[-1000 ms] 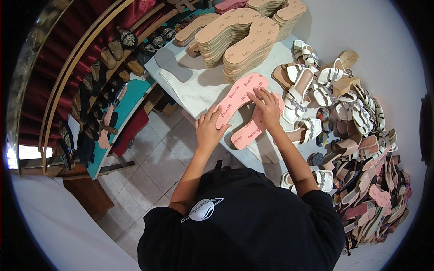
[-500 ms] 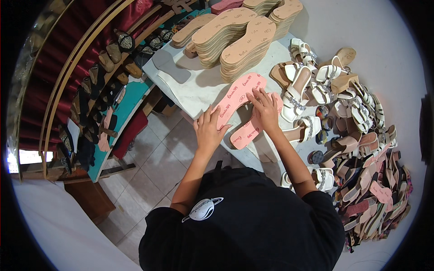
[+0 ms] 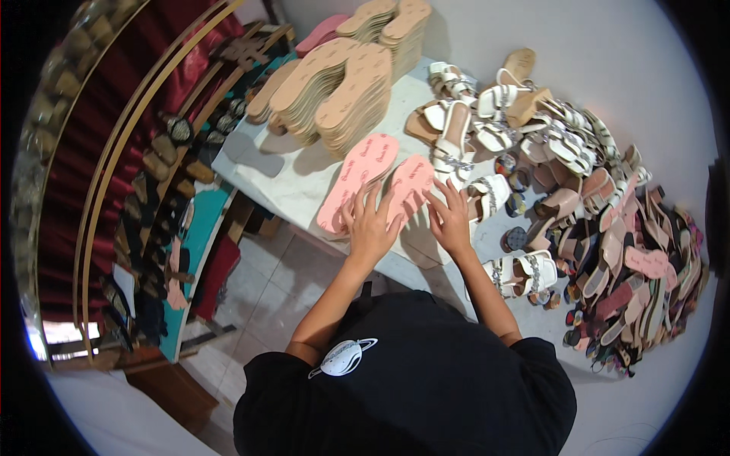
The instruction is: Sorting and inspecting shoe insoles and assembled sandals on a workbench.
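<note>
Two pink printed insoles, a left one (image 3: pixel 354 178) and a right one (image 3: pixel 412 179), lie side by side with their toe ends pointing away from me. My left hand (image 3: pixel 371 228) has its fingers spread across the gap between them, over the near part of both insoles. Along the outer edge of the right insole rests my right hand (image 3: pixel 452 220), fingers apart and lightly bent. Whether either insole is a single layer or a thin stack, I cannot tell. Just beyond them stand tall stacks of beige insoles (image 3: pixel 351 106).
White strappy sandals (image 3: pixel 455 144) crowd the right side of the white table (image 3: pixel 285 201). Farther right sits a big heap of mixed shoes and soles (image 3: pixel 646 266). A grey sole shape (image 3: pixel 255 158) lies at the table's left. Shelves hold shoes (image 3: pixel 163 152) by a red curtain.
The right insole has come up alongside the left one, and the two now lie nearly level. My left hand has moved between them; my right hand has slid to the outer edge. The view has shifted.
</note>
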A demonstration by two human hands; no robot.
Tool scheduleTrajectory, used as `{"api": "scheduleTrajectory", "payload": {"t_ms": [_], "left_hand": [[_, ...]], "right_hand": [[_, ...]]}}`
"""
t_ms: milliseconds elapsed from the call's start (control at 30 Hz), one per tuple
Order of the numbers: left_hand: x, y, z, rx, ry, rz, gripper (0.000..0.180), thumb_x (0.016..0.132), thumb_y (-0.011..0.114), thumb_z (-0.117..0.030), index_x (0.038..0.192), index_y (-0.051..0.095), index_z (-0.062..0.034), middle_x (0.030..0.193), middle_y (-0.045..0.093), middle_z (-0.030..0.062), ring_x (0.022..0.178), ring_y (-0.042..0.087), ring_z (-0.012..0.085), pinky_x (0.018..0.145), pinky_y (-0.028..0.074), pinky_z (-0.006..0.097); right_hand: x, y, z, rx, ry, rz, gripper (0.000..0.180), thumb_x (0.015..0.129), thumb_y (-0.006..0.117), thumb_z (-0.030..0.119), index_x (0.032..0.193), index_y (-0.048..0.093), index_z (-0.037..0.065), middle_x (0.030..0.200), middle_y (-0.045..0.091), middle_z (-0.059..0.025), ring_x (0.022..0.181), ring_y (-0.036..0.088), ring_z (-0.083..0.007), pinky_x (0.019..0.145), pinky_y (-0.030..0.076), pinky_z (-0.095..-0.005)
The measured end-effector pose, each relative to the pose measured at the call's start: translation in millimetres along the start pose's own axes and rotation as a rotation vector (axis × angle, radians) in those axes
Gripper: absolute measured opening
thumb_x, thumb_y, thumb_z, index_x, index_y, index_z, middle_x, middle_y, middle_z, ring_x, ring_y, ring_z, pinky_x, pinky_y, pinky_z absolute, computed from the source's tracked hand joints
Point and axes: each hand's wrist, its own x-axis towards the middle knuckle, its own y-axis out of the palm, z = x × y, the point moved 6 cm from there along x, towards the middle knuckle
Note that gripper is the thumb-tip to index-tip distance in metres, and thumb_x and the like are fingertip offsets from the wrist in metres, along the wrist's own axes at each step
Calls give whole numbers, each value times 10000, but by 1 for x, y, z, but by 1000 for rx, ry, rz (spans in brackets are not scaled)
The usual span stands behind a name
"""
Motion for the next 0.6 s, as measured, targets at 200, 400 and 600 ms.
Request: {"api": "scheduleTrajectory", "payload": {"t_ms": [200,400,600], "left_hand": [[12,29,-75,-149,231,104,447,783,642,-291,1188,568,-116,1310,450,102,1268,333,298,988,195,515],[19,64,-175,-291,424,179,424,786,654,-290,1177,577,-145,1305,466,80,1275,333,298,1003,181,507],[17,94,-279,-425,600,213,411,785,642,-284,1159,585,-123,1311,455,101,1274,327,309,993,171,538]], "right_hand": [[-41,-77,-19,-82,149,-143,387,791,608,87,1162,604,198,1324,467,-84,1283,367,-339,1032,245,-552],[-104,-150,-63,-200,381,-247,357,811,602,120,1160,603,197,1324,463,-76,1294,349,-335,1034,235,-558],[-164,-220,-100,-347,491,-387,348,806,592,88,1145,619,158,1300,480,-97,1275,371,-354,1045,238,-532]]}}
